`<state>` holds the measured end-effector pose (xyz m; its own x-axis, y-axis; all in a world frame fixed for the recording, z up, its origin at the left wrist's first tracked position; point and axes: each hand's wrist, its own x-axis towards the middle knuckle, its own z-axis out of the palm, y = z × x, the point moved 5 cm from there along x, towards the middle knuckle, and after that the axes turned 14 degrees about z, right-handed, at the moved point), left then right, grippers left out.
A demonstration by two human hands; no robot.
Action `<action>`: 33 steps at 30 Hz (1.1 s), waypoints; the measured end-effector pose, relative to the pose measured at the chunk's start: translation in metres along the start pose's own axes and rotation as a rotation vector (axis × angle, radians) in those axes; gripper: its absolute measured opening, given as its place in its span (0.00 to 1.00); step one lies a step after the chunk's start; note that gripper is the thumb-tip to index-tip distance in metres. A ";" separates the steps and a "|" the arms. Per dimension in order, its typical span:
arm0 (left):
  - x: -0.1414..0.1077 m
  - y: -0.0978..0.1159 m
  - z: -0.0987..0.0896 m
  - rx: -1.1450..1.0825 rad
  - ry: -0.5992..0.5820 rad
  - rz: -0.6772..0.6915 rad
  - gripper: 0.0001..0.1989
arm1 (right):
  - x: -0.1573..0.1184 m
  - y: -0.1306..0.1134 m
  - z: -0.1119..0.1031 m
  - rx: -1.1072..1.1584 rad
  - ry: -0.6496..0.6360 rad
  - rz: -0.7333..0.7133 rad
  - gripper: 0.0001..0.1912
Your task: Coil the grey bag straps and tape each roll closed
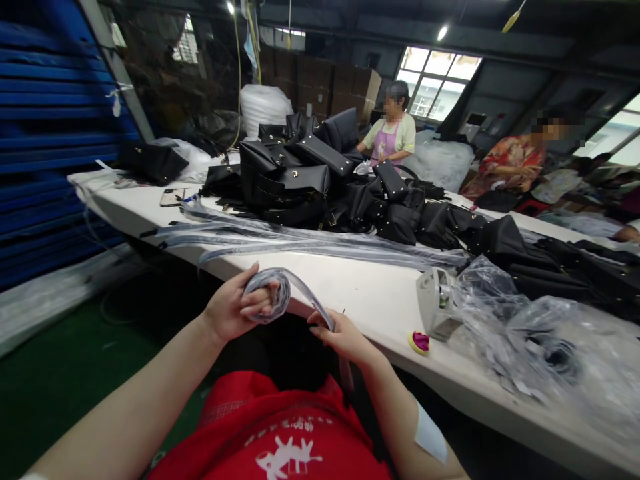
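Note:
A plastic-wrapped strap (283, 293) is coiled around the fingers of my left hand (233, 303), which are curled inside the roll. From the coil the strap's free length runs right to my right hand (343, 333), pinched between thumb and fingers, and its tail hangs down below. Both hands are in front of the near table edge. Several more wrapped straps (300, 241) lie stretched lengthwise across the white table (350, 280), just beyond my hands.
Black handbags (300, 180) are heaped behind the straps. To the right stand a tape dispenser (437, 303), a small yellow-and-magenta object (419, 342) and a clear plastic bag (550, 353) with coiled straps. A phone (173, 197) lies far left. Co-workers (393, 133) are across the table.

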<state>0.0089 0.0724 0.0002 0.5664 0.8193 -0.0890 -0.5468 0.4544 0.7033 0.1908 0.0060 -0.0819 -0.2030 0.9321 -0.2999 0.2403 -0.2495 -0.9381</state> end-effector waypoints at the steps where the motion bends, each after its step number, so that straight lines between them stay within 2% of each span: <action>1: 0.004 0.007 0.001 -0.052 0.028 0.098 0.27 | 0.001 0.002 0.009 0.012 -0.025 0.039 0.20; 3: 0.012 0.014 -0.001 -0.057 0.095 0.327 0.24 | -0.001 0.002 0.034 0.048 -0.197 0.120 0.23; 4: 0.015 0.014 -0.003 0.020 0.142 0.461 0.22 | -0.004 -0.001 0.048 0.077 -0.314 0.137 0.23; 6: 0.017 0.006 -0.007 0.370 0.216 0.705 0.19 | -0.013 -0.013 0.066 0.183 -0.520 0.119 0.23; 8: 0.015 -0.014 -0.005 0.861 0.149 0.809 0.18 | -0.018 -0.027 0.069 0.374 -0.606 0.063 0.20; 10: 0.014 -0.042 -0.002 1.271 -0.071 0.751 0.18 | -0.019 -0.037 0.058 0.588 -0.595 0.031 0.15; 12: 0.009 -0.063 -0.002 1.503 -0.273 0.645 0.20 | -0.019 -0.038 0.045 0.746 -0.571 0.056 0.14; 13: 0.007 -0.067 -0.004 1.576 -0.309 0.602 0.20 | -0.019 -0.037 0.039 0.781 -0.567 0.083 0.16; 15: 0.006 -0.069 -0.008 1.639 -0.290 0.505 0.22 | -0.021 -0.037 0.026 0.769 -0.513 0.098 0.27; 16: 0.006 -0.069 -0.010 1.622 -0.263 0.445 0.24 | -0.023 -0.039 0.017 0.724 -0.435 0.057 0.33; 18: 0.006 -0.073 -0.015 1.492 -0.223 0.290 0.27 | -0.028 -0.048 -0.007 0.530 -0.147 -0.128 0.39; 20: 0.004 -0.083 -0.019 1.292 -0.218 0.098 0.29 | -0.037 -0.062 -0.031 0.163 0.217 -0.333 0.31; 21: 0.002 -0.089 -0.021 1.196 -0.218 0.011 0.30 | -0.041 -0.067 -0.037 -0.058 0.363 -0.398 0.24; 22: 0.000 -0.095 -0.022 1.102 -0.226 -0.063 0.31 | -0.042 -0.068 -0.039 -0.269 0.446 -0.427 0.19; 23: -0.003 -0.099 -0.023 1.010 -0.233 -0.122 0.31 | -0.039 -0.065 -0.036 -0.439 0.449 -0.419 0.16; 25: -0.009 -0.105 -0.024 0.821 -0.217 -0.194 0.32 | -0.028 -0.045 -0.020 -0.579 0.266 -0.328 0.16; 27: -0.013 -0.108 -0.026 0.607 -0.151 -0.235 0.32 | -0.019 -0.017 0.004 -0.490 0.035 -0.206 0.19; 28: -0.015 -0.110 -0.027 0.501 -0.107 -0.245 0.32 | -0.016 -0.004 0.016 -0.392 -0.027 -0.156 0.20; 31: -0.017 -0.117 -0.029 0.228 -0.022 -0.228 0.32 | -0.010 0.019 0.034 -0.133 -0.016 -0.071 0.23; 33: -0.016 -0.122 -0.032 0.183 0.014 -0.199 0.31 | -0.009 0.022 0.033 -0.134 0.020 -0.037 0.24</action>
<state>0.0469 0.0145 -0.1066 0.6426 0.7253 -0.2470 -0.3044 0.5375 0.7864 0.1662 -0.0165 -0.1062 -0.1953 0.9456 -0.2603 0.3581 -0.1783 -0.9165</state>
